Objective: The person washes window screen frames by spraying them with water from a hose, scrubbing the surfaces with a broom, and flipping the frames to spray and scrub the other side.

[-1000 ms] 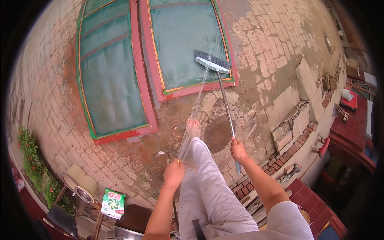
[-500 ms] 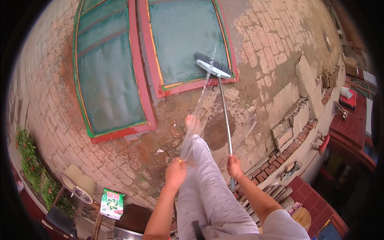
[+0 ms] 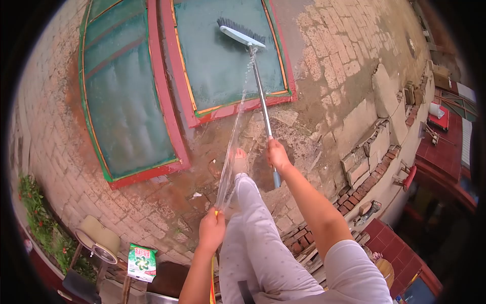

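My right hand (image 3: 277, 153) is wrapped round the metal handle of a broom (image 3: 261, 96). The broom's pale blue head with dark bristles rests over the glass of the right framed panel (image 3: 223, 71), which has a red and green frame and lies on the ground. My left hand (image 3: 211, 228) grips the end of a yellow hose (image 3: 212, 278), and water (image 3: 235, 126) sprays from it toward the broom head. To the left lies a second framed glass panel (image 3: 126, 111), its surface wet.
Brick paving (image 3: 126, 218) surrounds the panels. A green and white packet (image 3: 142, 262) and a beige stool-like object (image 3: 98, 238) are at the lower left, near plants (image 3: 45, 223). Brick edging (image 3: 367, 182) and slabs (image 3: 385, 93) line the right. My bare foot (image 3: 240, 162) is ahead.
My right hand has moved forward and left, pushing the broom head farther up the right panel. My left hand has shifted slightly left and down, and the water stream now falls nearer the broom's neck.
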The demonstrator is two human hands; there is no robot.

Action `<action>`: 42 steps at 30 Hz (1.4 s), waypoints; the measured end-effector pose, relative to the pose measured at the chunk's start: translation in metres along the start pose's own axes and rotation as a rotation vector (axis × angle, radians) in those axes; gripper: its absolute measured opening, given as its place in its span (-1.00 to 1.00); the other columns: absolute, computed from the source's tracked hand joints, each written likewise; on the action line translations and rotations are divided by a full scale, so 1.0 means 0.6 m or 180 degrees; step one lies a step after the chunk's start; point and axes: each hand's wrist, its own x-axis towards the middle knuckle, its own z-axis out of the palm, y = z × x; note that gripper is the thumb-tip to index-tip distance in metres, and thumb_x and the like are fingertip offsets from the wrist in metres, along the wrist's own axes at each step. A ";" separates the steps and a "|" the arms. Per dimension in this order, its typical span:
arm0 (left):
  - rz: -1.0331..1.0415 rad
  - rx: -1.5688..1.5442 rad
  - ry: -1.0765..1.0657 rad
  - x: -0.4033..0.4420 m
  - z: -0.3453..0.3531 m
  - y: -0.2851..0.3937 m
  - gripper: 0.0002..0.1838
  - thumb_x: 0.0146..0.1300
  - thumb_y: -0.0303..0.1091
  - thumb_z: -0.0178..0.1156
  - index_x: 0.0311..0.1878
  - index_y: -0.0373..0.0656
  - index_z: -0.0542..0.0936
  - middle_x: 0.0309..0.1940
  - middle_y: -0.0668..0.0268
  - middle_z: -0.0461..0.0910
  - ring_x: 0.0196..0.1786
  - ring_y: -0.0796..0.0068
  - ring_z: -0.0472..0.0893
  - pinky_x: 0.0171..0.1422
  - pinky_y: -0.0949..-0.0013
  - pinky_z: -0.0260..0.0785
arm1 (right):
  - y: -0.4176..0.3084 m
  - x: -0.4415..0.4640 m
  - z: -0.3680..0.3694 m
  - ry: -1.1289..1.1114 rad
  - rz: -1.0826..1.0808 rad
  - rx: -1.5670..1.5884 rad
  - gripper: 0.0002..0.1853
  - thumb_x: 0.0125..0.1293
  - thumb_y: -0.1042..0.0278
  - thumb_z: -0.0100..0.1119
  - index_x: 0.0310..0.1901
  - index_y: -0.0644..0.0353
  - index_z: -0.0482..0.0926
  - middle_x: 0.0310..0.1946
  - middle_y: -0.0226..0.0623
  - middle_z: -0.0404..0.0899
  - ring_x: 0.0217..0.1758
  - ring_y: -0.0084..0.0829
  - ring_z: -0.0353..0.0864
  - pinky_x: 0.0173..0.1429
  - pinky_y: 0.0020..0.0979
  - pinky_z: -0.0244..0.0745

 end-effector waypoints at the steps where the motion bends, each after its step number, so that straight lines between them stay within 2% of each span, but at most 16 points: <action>1: 0.0040 0.0028 0.0020 -0.004 -0.001 0.003 -0.74 0.29 -0.26 -0.05 -0.25 -0.32 0.45 -0.42 -0.13 0.53 -0.29 -0.18 0.51 -0.21 -0.04 0.30 | 0.035 -0.052 -0.028 0.0055 0.0165 -0.0007 -0.57 0.42 -0.11 -0.28 -0.46 0.05 0.25 -0.77 -0.51 0.16 -0.82 -0.56 0.11 -0.75 -0.47 0.07; 3: 0.0064 0.0053 0.0053 -0.009 -0.003 0.003 -0.75 0.29 -0.27 -0.04 -0.25 -0.30 0.46 -0.46 -0.08 0.52 -0.34 -0.11 0.52 -0.25 0.03 0.31 | 0.145 -0.128 -0.072 0.0312 0.0392 -0.0391 -0.58 0.42 -0.10 -0.25 -0.46 0.04 0.26 -0.77 -0.50 0.19 -0.83 -0.57 0.12 -0.77 -0.48 0.04; 5: 0.0060 0.0064 0.0066 -0.011 -0.001 -0.003 -0.78 0.30 -0.30 -0.03 -0.23 -0.27 0.48 -0.53 0.03 0.51 -0.43 0.04 0.53 -0.30 0.18 0.34 | 0.156 -0.183 -0.080 0.0368 0.0435 -0.0272 -0.58 0.42 -0.09 -0.23 -0.46 0.06 0.27 -0.77 -0.50 0.21 -0.81 -0.59 0.15 -0.74 -0.48 0.07; 8: 0.0096 -0.0089 0.0131 -0.013 -0.015 0.017 -0.77 0.28 -0.30 -0.03 -0.28 -0.31 0.44 -0.44 -0.11 0.53 -0.32 -0.17 0.51 -0.25 -0.04 0.30 | 0.195 -0.132 -0.060 0.0479 0.0293 -0.0649 -0.58 0.43 -0.08 -0.22 -0.45 0.07 0.27 -0.77 -0.50 0.21 -0.78 -0.60 0.16 -0.72 -0.50 0.08; 11: 0.0008 0.0029 0.0155 -0.003 -0.015 -0.008 -0.79 0.30 -0.30 -0.03 -0.26 -0.27 0.47 -0.53 0.04 0.51 -0.42 0.04 0.53 -0.29 0.17 0.33 | 0.283 -0.103 -0.031 0.0609 0.0055 -0.0635 -0.59 0.43 -0.08 -0.21 -0.46 0.06 0.27 -0.77 -0.51 0.21 -0.77 -0.60 0.18 -0.71 -0.51 0.08; 15: -0.0008 -0.0023 0.0191 -0.004 -0.020 -0.022 -0.79 0.30 -0.30 -0.03 -0.28 -0.27 0.46 -0.55 0.05 0.49 -0.43 0.05 0.52 -0.30 0.18 0.32 | 0.205 -0.186 -0.062 0.0386 0.0288 -0.0083 -0.60 0.43 -0.07 -0.20 -0.46 0.04 0.27 -0.77 -0.55 0.19 -0.79 -0.63 0.14 -0.72 -0.52 0.05; 18: 0.0025 -0.0032 0.0308 -0.004 -0.018 -0.013 -0.80 0.30 -0.31 -0.02 -0.28 -0.27 0.45 -0.57 0.07 0.48 -0.46 0.09 0.51 -0.32 0.20 0.32 | 0.087 -0.207 -0.111 0.0427 0.0084 -0.0552 -0.60 0.44 -0.05 -0.23 -0.46 0.03 0.27 -0.78 -0.54 0.19 -0.81 -0.64 0.12 -0.75 -0.53 0.01; 24: -0.0130 -0.0290 0.0568 -0.010 -0.033 -0.026 -0.81 0.31 -0.33 -0.02 -0.33 -0.26 0.43 -0.64 0.25 0.41 -0.55 0.40 0.41 -0.40 0.33 0.28 | -0.294 0.056 -0.038 0.0012 -0.0508 -0.0736 -0.57 0.43 -0.08 -0.28 -0.44 0.10 0.26 -0.74 -0.47 0.19 -0.80 -0.57 0.14 -0.72 -0.45 0.10; 27: -0.0225 -0.0608 0.0625 -0.011 -0.039 -0.056 -0.81 0.32 -0.34 -0.04 -0.35 -0.25 0.43 -0.66 0.36 0.37 -0.57 0.57 0.37 -0.45 0.41 0.24 | -0.391 0.150 0.079 -0.0066 -0.0673 -0.1143 -0.55 0.43 -0.08 -0.31 -0.40 0.16 0.31 -0.72 -0.40 0.24 -0.76 -0.50 0.22 -0.66 -0.37 0.21; 29: -0.0290 -0.0809 0.0658 -0.006 -0.052 -0.060 -0.81 0.33 -0.35 -0.04 -0.35 -0.24 0.43 -0.66 0.42 0.35 -0.58 0.64 0.35 -0.48 0.45 0.22 | -0.351 0.160 0.098 -0.0040 -0.0745 -0.1913 -0.51 0.42 -0.08 -0.30 -0.34 0.24 0.37 -0.64 -0.22 0.39 -0.66 -0.31 0.39 -0.53 -0.26 0.33; 32: -0.0386 -0.0653 0.0699 -0.006 -0.068 -0.085 -0.81 0.32 -0.33 -0.04 -0.32 -0.26 0.46 -0.66 0.38 0.39 -0.58 0.58 0.38 -0.47 0.42 0.23 | -0.220 0.093 0.066 0.0375 -0.1136 -0.2746 -0.43 0.39 -0.11 -0.27 -0.19 0.36 0.47 -0.26 0.22 0.53 -0.07 0.19 0.47 0.02 -0.08 0.36; 33: -0.0416 -0.0596 0.0707 -0.007 -0.074 -0.087 -0.80 0.31 -0.33 -0.03 -0.32 -0.27 0.46 -0.66 0.36 0.40 -0.58 0.56 0.39 -0.47 0.40 0.24 | -0.175 0.051 0.022 0.0389 -0.0891 -0.2913 -0.45 0.38 -0.10 -0.24 -0.18 0.33 0.47 -0.29 0.21 0.53 -0.08 0.18 0.48 -0.01 -0.07 0.37; 34: -0.0753 -0.0477 0.0500 -0.012 -0.098 -0.059 -0.77 0.27 -0.31 -0.02 -0.24 -0.31 0.47 -0.36 -0.11 0.54 -0.20 -0.15 0.52 -0.14 0.03 0.32 | -0.131 0.009 -0.022 0.0391 -0.0645 -0.3087 -0.48 0.38 -0.09 -0.21 -0.18 0.30 0.48 -0.31 0.20 0.54 -0.09 0.17 0.49 -0.03 -0.07 0.38; 37: -0.0754 -0.0262 0.0494 -0.017 -0.120 -0.044 -0.77 0.27 -0.30 -0.03 -0.27 -0.32 0.46 -0.36 -0.11 0.54 -0.20 -0.16 0.51 -0.14 0.01 0.31 | 0.002 -0.100 -0.200 0.0328 -0.0577 -0.3634 -0.55 0.37 -0.02 -0.13 -0.22 0.32 0.46 -0.39 0.25 0.52 -0.19 0.25 0.48 -0.13 0.01 0.39; 40: -0.0694 -0.0111 0.0562 -0.016 -0.114 -0.063 -0.74 0.29 -0.27 -0.05 -0.31 -0.33 0.45 -0.37 -0.12 0.53 -0.20 -0.16 0.51 -0.14 0.00 0.30 | -0.031 -0.223 -0.293 0.0330 -0.0293 -0.4221 -0.59 0.37 0.02 -0.11 -0.26 0.29 0.45 -0.48 0.17 0.52 -0.27 0.22 0.49 -0.21 0.00 0.37; 42: -0.0724 -0.0051 0.0547 -0.023 -0.115 -0.065 -0.71 0.29 -0.23 -0.06 -0.31 -0.33 0.46 -0.37 -0.11 0.53 -0.20 -0.16 0.51 -0.14 0.00 0.30 | -0.082 -0.269 -0.306 0.0190 -0.0264 -0.4057 -0.58 0.37 0.00 -0.12 -0.27 0.28 0.45 -0.50 0.14 0.51 -0.30 0.19 0.49 -0.23 -0.03 0.37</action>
